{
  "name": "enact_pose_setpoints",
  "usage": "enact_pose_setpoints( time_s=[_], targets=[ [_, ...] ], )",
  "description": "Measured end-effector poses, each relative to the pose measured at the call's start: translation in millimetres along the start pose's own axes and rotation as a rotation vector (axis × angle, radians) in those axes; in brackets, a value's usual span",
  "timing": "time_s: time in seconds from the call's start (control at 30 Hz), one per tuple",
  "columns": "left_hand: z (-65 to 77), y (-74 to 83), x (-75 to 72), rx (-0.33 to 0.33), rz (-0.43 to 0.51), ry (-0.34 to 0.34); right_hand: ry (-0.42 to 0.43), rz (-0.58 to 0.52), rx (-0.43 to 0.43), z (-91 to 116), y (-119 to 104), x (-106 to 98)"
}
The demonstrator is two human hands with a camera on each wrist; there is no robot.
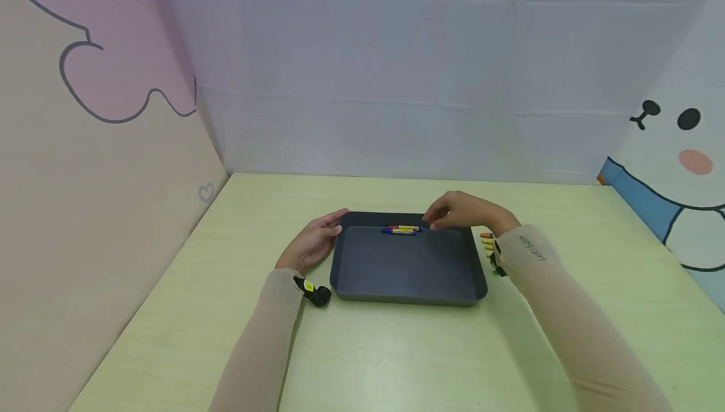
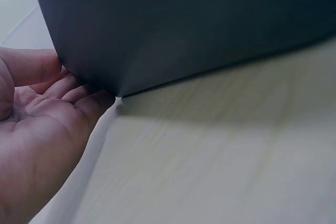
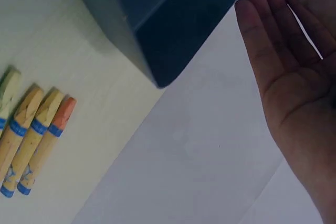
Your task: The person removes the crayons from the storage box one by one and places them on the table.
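A dark grey tray (image 1: 408,273) lies on the table. At its left back corner my left hand (image 1: 313,242) grips the wall between thumb and fingers; the left wrist view shows the thumb (image 2: 37,66) against the tray's side. Inside, near the back wall, a red crayon (image 1: 418,228) and a blue crayon (image 1: 391,231) lie side by side in yellow wrappers. My right hand (image 1: 461,209) hovers over the back right rim, fingers pointing down toward the crayons. In the right wrist view its fingers (image 3: 262,30) look fairly straight, and no object shows in them; the fingertips are partly cut off.
Several crayons lie in a row on the table right of the tray, among them an orange crayon (image 1: 486,235) and a yellow crayon (image 3: 31,140). A pale wall (image 1: 396,85) stands behind the table, with cartoon-printed panels at both sides.
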State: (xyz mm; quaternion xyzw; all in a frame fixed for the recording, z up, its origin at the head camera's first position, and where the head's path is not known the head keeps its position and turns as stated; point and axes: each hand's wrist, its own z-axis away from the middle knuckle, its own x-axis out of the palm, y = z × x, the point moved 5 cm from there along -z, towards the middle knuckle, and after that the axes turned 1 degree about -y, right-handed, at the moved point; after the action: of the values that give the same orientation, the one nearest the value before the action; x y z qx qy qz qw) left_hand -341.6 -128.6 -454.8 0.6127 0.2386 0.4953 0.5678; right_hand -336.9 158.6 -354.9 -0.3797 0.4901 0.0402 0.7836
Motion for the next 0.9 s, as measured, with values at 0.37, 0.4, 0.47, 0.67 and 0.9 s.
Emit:
enact_pose_setpoints(
  time_s=[0.37, 0.4, 0.47, 0.67, 0.9],
  targets=[
    [0.0, 0.0, -2.0, 0.018, -0.016, -0.015, -0.021, 0.031, -0.007, -33.8, -15.8, 23.5],
    [0.0, 0.0, -1.9, 0.017, -0.019, -0.016, -0.020, 0.037, -0.004, -35.7, -17.0, 25.4],
    [0.0, 0.5, -1.4, 0.021, -0.022, -0.018, -0.018, 0.053, 0.000, -38.3, -19.1, 28.7],
    [-0.7, 0.0, -1.3, 0.022, -0.018, -0.012, -0.007, 0.078, 0.023, -42.6, -22.7, 36.9],
    [-0.1, 0.3, -1.4, 0.021, -0.017, -0.004, 0.010, 0.134, 0.015, -45.3, -23.9, 42.9]
  ],
)
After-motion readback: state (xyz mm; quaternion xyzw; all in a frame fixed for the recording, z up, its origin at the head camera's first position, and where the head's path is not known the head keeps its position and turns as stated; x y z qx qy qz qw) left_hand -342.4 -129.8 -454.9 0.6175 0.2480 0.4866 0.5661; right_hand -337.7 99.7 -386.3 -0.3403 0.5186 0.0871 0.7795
